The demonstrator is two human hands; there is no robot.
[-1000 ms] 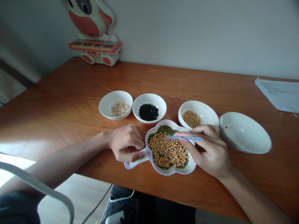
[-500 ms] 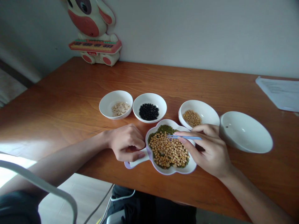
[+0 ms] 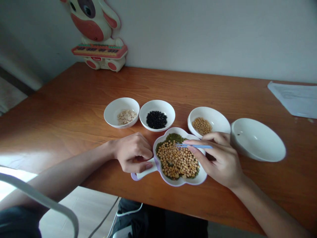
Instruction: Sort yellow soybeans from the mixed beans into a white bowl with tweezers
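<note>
On the brown wooden table (image 3: 163, 82) sits a white and lilac flower-shaped dish (image 3: 203, 174), its white handle (image 3: 148, 171) gripped by the closed left hand (image 3: 136, 153). The right hand (image 3: 220, 162) pinches slim pale-blue tweezers (image 3: 203, 146), tips at the round yellow beans (image 3: 184, 163) spread over tiny green beans (image 3: 174, 137). This looks like picking out single beans; the next move probably calls for a light, centred squeeze while the handle stays steady.

White, lilac-edged flower dish (image 3: 201, 174); tan-yellow soybeans (image 3: 186, 162), green mung beans (image 3: 174, 137); blue tweezers (image 3: 203, 146); black beans (image 3: 156, 120) at the dish's eleven o'clock.
</note>
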